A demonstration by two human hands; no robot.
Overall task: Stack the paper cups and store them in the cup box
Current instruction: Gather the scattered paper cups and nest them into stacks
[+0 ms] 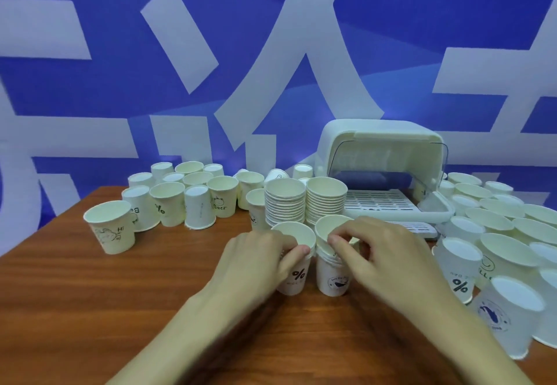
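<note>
- The left hand (pixel 259 259) is curled around the percent cup (pixel 297 276), a single paper cup printed with a percent sign. Thumb and fingers grip it just under the rim. The cup stands upright on the brown surface (pixel 120 294), in front of the cup box (pixel 376 140).
- The right hand (pixel 385 252) pinches the rim of the top cup (pixel 330 227), which sits tilted in a short stack (pixel 334 279) with a dark round print on its side.
- The short stack stands just beside the percent cup, on its right, and their rims almost touch.
- The two hands are near each other, and each one holds its own cup.
- The cup box is white and its lid is raised, so its slotted floor (pixel 379 203) is visible.
- Two tall stacks (pixel 284 203) (pixel 327 199) stand side by side at the front left of the cup box, between the box and the hands.
- The left group of cups (pixel 168 200) is spread to the left of the cup box, some upright and some upside down. One cup with a "Hi" drawing (pixel 111 227) is the farthest from the box.
- The right group of cups (pixel 494 224) is crowded to the right of the cup box. Most of them are mouth up, and the nearest ones are upside down.
- Behind the cup box hangs a blue backdrop (pixel 120 83) with large white shapes.
</note>
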